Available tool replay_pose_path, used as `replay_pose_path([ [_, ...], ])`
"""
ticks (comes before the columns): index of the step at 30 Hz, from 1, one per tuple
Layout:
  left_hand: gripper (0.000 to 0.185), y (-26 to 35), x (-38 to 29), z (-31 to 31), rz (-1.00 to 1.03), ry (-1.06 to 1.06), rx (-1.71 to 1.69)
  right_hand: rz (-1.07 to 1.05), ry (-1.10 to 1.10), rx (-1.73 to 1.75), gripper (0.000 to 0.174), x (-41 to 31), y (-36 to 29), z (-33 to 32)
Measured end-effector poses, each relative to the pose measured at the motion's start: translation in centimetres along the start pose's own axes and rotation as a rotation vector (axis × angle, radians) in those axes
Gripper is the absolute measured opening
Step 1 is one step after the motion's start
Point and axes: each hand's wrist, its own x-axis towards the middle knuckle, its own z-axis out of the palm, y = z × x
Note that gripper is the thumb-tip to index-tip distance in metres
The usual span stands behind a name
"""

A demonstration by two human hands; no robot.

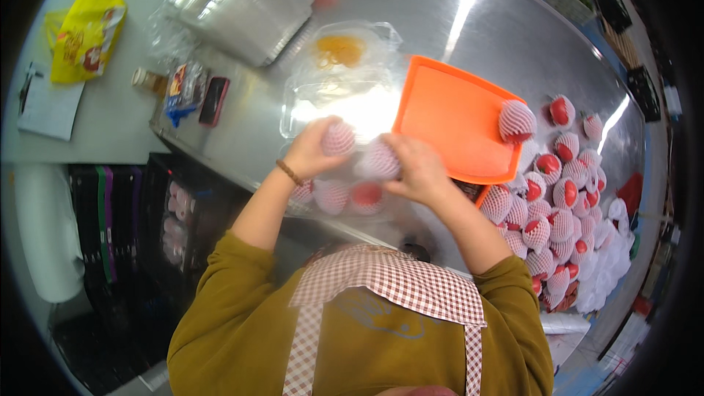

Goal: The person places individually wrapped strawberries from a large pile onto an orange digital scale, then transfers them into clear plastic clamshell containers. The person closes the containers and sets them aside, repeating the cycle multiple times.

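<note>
My left hand [313, 149] grips a red fruit in a pinkish-white foam net [339, 138]. In my right hand [419, 168] is a second foam-netted fruit [378, 160], blurred. Both are held over a clear plastic clamshell box at the table's near edge. Three netted fruits, among them a middle one [330, 197] and one showing red on top [367, 197], sit in a row in its near part. Its clear lid [313, 102] lies folded back, away from me. To the right, an orange tray [459, 121] carries a single netted fruit [517, 122] at its right edge.
A heap of netted red fruits [555, 225] covers the table's right side. Stacked clear boxes [247, 5] stand back left. Yellow rubber bands [341, 50] lie beyond the lid. A phone [214, 101] and a yellow bag [88, 33] are at left, above black crates [126, 220].
</note>
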Motion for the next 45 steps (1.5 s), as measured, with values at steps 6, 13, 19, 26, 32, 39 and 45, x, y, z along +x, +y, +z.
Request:
replay_pose_path([
  [6,0.07,-4.3,-7.1,0.5,-0.385,-0.028,0.368,0.156,-0.282,0.109,0.08,4.5,-3.2,10.8],
  [13,0.088,-4.4,-7.4,3.0,-0.517,0.037,0.463,0.17,-0.197,0.008,0.073,3.4,-2.4,8.4],
  [19,0.093,-3.7,-6.4,2.3,-0.629,-0.04,0.317,0.216,0.626,-0.606,0.069,-3.0,8.4,-8.6],
  [26,0.082,2.6,-5.6,3.4,-0.342,0.068,0.748,0.477,0.414,-0.295,0.064,-4.2,13.4,-12.7],
  [32,0.033,2.8,-2.0,7.9,-0.193,-0.177,0.485,0.265,0.42,0.316,0.065,-3.2,5.4,-5.9],
  [39,0.035,-0.6,-3.4,5.6,-0.246,-0.176,0.539,0.281,0.211,0.377,0.073,-0.1,-2.4,7.4],
  [45,0.049,-2.9,-4.6,2.3,-0.25,-0.183,0.579,0.261,0.034,-0.276,0.072,1.5,-3.4,13.1],
])
